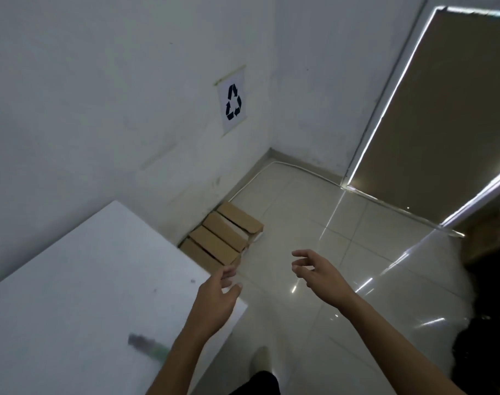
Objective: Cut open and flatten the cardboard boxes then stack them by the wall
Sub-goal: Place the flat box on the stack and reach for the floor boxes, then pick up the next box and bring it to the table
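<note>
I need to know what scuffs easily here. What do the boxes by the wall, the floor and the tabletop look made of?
Boxes: brown cardboard, matte, with pale edges showing. Floor: likely glazed tile, given grout lines and sharp light reflections. Tabletop: smooth white surface, perhaps laminate; faint dark marks, material uncertain.

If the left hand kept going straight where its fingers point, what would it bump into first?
Probably the cardboard lying on the floor by the wall. The left hand is open, fingers aimed toward it, with nothing visible between. Depth is hard to judge, since the hand is higher up.
</note>
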Tool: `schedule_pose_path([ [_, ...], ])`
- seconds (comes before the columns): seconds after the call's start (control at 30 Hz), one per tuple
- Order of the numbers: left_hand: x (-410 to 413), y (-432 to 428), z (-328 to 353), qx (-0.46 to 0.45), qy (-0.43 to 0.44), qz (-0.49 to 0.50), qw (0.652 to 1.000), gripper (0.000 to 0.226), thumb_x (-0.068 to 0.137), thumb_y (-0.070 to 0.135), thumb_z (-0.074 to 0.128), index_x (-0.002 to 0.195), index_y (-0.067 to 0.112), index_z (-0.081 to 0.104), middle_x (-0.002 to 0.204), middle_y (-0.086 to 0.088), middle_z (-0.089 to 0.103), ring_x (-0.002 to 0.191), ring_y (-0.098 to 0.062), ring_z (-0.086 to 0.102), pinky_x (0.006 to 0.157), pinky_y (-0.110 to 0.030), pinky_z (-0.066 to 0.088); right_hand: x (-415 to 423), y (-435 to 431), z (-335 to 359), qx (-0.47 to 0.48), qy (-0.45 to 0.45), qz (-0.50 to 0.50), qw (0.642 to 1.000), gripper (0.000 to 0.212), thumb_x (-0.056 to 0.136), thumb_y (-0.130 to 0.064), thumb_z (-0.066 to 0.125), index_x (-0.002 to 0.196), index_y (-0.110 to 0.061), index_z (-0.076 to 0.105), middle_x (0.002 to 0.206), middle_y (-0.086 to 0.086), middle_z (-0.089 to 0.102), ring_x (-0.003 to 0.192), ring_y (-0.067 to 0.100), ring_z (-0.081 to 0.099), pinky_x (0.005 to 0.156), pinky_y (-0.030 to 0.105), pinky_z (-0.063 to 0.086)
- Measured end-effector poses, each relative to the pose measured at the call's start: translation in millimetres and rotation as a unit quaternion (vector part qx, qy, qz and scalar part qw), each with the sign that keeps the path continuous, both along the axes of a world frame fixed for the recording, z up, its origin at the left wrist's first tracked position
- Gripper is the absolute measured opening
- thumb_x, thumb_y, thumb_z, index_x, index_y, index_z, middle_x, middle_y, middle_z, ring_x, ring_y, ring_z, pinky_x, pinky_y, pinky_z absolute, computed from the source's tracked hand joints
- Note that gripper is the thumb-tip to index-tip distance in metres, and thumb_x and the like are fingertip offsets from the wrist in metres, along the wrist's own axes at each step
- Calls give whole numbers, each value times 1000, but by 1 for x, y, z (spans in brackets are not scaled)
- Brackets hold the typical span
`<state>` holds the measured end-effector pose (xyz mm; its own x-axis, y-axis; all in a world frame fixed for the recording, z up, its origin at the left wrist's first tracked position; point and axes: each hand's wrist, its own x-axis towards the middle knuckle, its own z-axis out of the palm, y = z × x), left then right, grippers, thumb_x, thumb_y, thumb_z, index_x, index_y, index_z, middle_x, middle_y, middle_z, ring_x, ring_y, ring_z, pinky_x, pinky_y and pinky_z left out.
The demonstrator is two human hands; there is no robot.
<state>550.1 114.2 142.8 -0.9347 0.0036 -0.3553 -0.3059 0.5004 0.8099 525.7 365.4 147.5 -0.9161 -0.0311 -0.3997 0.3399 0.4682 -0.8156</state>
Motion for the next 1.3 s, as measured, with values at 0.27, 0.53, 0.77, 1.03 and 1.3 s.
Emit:
schedule_pose_path([
  [0.27,-133,29,-14,64,-58,57,995,27,97,20,61,119,32,51,118,18,55,113,-8,56,86,-24,43,-143,31,8,20,-23,4,1000,32,98,-31,58,130,-31,54,114,-9,63,97,11,65,82,30,53],
  [0.53,-258,50,-32,46,-68,132,988,32,95,21,61,123,31,51,125,8,57,110,-11,57,90,-33,49,-291,50,-21,30,-49,100,993,35,98,-32,59,132,-31,54,116,-10,62,100,9,63,80,25,49],
  [0.77,-331,58,-41,32,-62,227,971,31,96,17,59,125,25,52,116,12,57,101,-4,55,71,-9,36,-417,46,-46,52,-83,191,977,35,97,-30,60,132,-27,54,116,-5,63,100,14,62,84,28,47],
  [1.03,-435,22,-134,29,-88,292,952,27,97,12,59,123,18,55,123,5,56,112,-10,52,87,-17,39,-552,4,-153,110,-131,275,946,36,96,-25,61,132,-24,55,117,-1,64,95,12,60,70,17,42],
  [1.3,-511,-33,-345,52,-236,327,913,21,97,17,58,116,25,56,116,7,58,86,1,54,65,-10,44,-648,-22,-354,168,-203,307,914,42,98,-27,60,138,-22,50,129,5,61,107,15,55,84,25,37],
])
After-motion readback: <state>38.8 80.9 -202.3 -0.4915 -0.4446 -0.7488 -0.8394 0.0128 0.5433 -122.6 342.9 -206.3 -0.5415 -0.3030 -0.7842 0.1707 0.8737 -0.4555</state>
